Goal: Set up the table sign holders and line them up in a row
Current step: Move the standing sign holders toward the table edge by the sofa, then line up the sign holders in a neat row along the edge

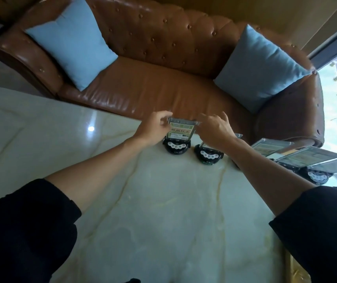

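Black sleeves (26, 227) reach out; both hands, left hand (155, 127) and right hand (214, 129), pinch the upright sign holder's (181, 130) top corners at the desk's (163, 211) far edge.

Marble table (163, 211) under sign holders (176, 142)

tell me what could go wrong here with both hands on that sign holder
1. The sign holder stands near the table edge by the sofa; a push could tip it off.
2. The right hand reaches over the second holder, so the wrist might knock it.
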